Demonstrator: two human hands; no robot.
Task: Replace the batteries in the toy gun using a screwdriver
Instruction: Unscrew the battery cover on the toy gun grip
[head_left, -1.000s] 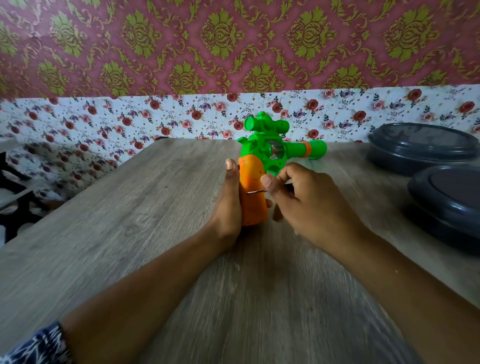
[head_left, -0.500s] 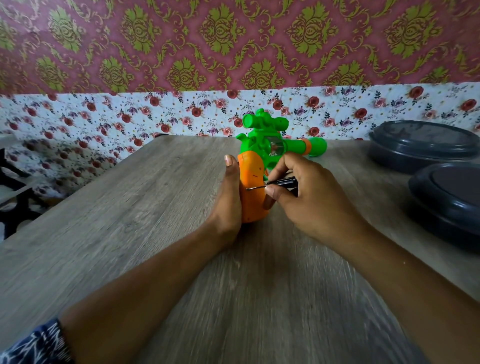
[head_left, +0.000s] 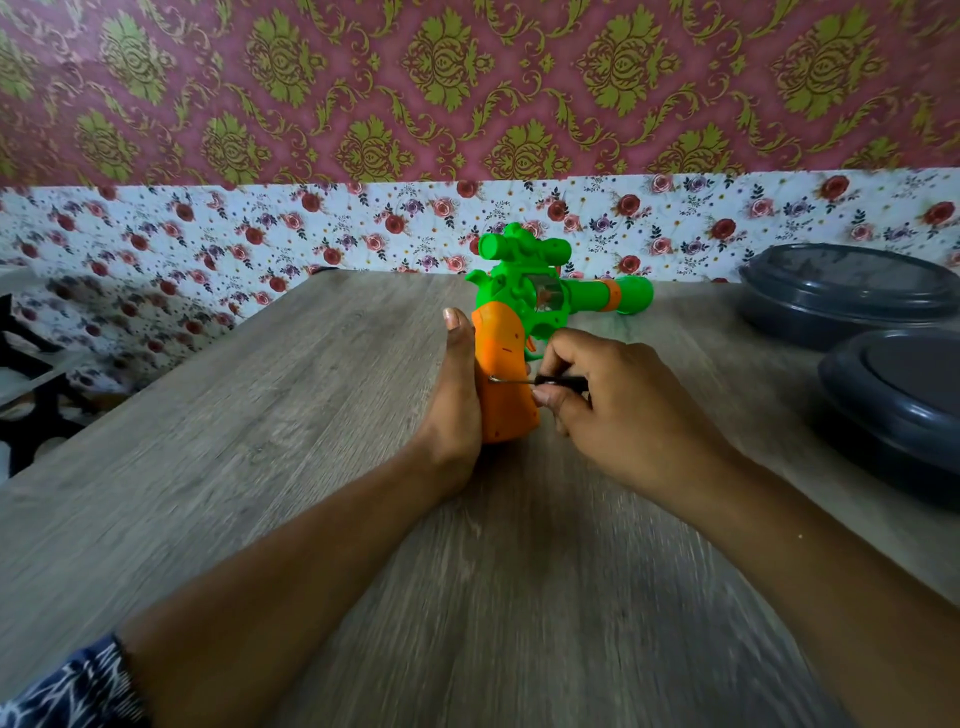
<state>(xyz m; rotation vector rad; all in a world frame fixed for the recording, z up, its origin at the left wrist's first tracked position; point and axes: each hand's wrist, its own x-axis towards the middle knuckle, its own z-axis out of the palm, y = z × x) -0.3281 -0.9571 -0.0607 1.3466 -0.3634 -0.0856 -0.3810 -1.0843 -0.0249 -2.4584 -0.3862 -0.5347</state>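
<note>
In front of you: 1 toy gun (head_left: 540, 306), 1 screwdriver (head_left: 545, 380), 2 dark lidded containers (head_left: 852, 296) (head_left: 898, 410), 1 table (head_left: 260, 415), your 2 hands (head_left: 452, 415) (head_left: 618, 415).

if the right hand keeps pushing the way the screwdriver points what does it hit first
The right hand aims the screwdriver leftward; its tip already looks to touch the toy gun's orange grip, with the left hand just behind.
</note>
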